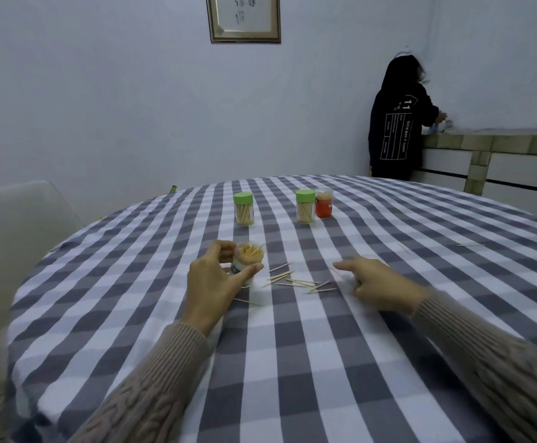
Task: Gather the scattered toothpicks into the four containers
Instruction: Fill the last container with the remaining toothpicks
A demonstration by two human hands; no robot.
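- Four containers on table w/ grey-and-white checked cloth (292, 362):
- Open container (247, 262), no lid, packed w/ toothpicks standing upright; near edge, left of centre. Left hand (211, 284) grasps it, thumb across the front, fingers curled round the back.
- Green-lid jar, left (243, 208), lid on, toothpicks inside; farther back, apart from the others.
- Green-lid jar, right (305, 206), lid on, toothpicks inside; further right.
- Red-label container (324, 203), clear top, toothpicks visible; touching or just beside the right green-lid jar, on its right.
- Loose toothpicks, main cluster (296, 281), approx. a dozen lying flat on cloth, between the two hands, just right of open container.
- Single toothpick (248, 302) near the left hand, in front of open container.
- Two stray toothpicks (470, 245) far right on cloth, well apart from cluster.
- Right hand (379, 286): index finger stretched toward cluster, other fingers loosely curled; grasps nothing visible; slightly blurred.
- Both arms in beige cable-knit sleeves (152, 394).
- Bkgd: second person in dark hooded top (395, 129) at counter (497, 139), back turned; framed picture (244, 17) on wall; pale chair (11, 238) at left.
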